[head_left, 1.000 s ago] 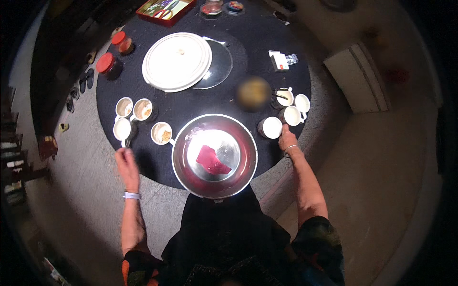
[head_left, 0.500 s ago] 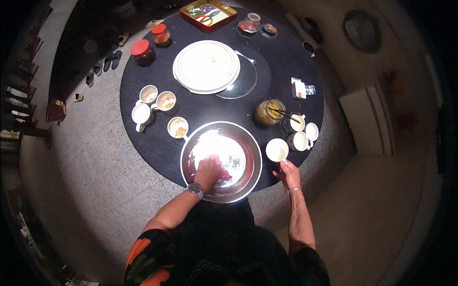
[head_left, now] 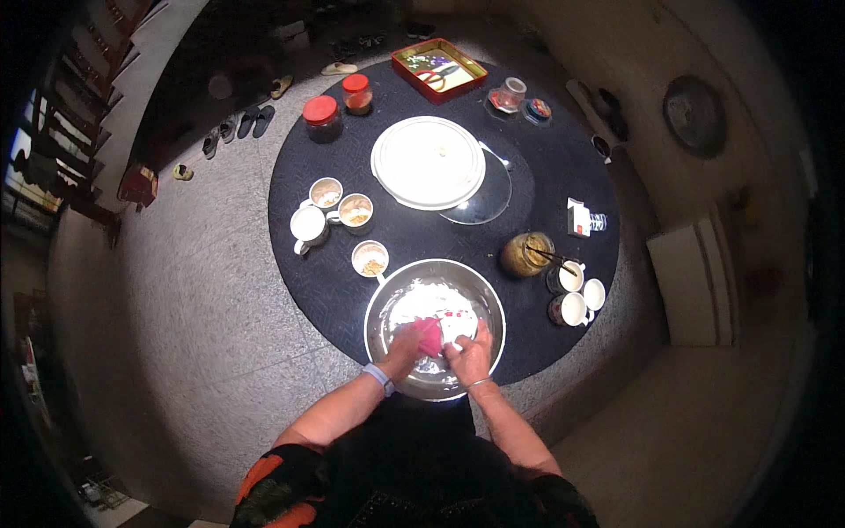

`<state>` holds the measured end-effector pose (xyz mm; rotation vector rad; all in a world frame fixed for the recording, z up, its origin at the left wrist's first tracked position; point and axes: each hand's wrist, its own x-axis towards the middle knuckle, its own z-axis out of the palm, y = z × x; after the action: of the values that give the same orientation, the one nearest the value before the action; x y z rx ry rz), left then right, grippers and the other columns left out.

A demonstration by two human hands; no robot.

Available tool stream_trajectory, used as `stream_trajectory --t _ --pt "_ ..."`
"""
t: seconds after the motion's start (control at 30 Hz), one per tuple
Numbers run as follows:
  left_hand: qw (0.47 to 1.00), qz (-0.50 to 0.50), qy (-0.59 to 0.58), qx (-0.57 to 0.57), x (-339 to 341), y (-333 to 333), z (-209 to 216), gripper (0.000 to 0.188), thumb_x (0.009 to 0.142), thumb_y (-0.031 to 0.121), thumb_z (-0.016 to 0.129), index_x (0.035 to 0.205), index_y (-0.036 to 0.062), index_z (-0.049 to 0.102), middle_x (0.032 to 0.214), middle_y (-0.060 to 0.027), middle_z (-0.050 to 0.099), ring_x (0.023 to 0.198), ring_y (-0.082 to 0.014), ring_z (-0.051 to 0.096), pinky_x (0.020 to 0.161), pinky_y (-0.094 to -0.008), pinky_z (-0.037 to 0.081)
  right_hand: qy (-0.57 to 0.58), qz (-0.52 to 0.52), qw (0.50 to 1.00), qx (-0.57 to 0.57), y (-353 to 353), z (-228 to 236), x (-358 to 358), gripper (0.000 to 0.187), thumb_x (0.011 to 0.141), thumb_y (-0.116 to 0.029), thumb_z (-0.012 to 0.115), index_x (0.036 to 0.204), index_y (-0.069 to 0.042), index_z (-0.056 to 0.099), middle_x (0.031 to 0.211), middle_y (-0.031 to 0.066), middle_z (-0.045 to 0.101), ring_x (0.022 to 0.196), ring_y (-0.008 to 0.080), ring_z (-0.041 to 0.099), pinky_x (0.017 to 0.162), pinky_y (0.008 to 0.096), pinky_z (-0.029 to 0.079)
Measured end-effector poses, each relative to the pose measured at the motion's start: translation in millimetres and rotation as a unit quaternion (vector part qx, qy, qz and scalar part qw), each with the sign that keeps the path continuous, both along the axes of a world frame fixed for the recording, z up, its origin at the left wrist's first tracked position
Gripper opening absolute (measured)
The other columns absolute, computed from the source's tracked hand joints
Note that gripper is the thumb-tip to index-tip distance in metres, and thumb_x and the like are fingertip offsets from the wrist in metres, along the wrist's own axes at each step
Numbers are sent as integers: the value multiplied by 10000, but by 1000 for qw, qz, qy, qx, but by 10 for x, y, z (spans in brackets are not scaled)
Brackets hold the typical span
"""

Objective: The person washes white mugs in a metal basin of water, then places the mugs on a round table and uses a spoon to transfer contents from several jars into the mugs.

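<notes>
A wide metal basin stands at the near edge of the round table. Inside it, my left hand is closed on a bright pink cloth. Just to the right, my right hand grips a white mug with small red marks, tipped on its side low in the basin. The cloth is up against the mug; glare hides where exactly they touch. Three light mugs cluster right of the basin. Left of it, a mug with brownish bits inside sits by the rim.
Further left are three more mugs. A glass jar with dark sticks in it stands right of the basin. Beyond lie a round white lid, a glass lid, red-capped jars, a red tray with scissors, and a small white box.
My right hand has brought the mug from the table's right side into the basin. My left hand has lifted the pink cloth against it. The view has shifted.
</notes>
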<state>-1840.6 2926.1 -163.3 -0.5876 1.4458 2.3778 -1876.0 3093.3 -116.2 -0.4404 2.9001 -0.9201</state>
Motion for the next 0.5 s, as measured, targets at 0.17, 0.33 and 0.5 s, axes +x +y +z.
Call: stream_trajectory --t 0.17,0.33,0.5 --pt "993 -32 61 -92 -97 184 310 443 1002 309 429 1284 -30 482 1120 -139 585 1074 -233 560 947 -358 430 -164 -52 975 -143 -89 -187 -7 199 731 -192 751 819 -18 713 1330 353 442 1182 425 497 1000 426 417" --pt "843 -350 271 -304 -183 26 257 519 925 346 530 1347 50 468 1192 -217 567 1132 -341 553 1013 -395 378 -393 -147 834 -359 269 -358 -178 57 818 -11 662 791 27 694 949 87 641 832 159 621 719 251 513" --pt "633 -438 395 -502 -358 -193 340 336 871 350 582 1139 150 610 1301 -84 540 1309 -225 425 1033 -661 290 -432 -80 851 -287 358 -101 -226 165 850 1 656 688 22 629 870 64 613 750 158 636 677 255 565"
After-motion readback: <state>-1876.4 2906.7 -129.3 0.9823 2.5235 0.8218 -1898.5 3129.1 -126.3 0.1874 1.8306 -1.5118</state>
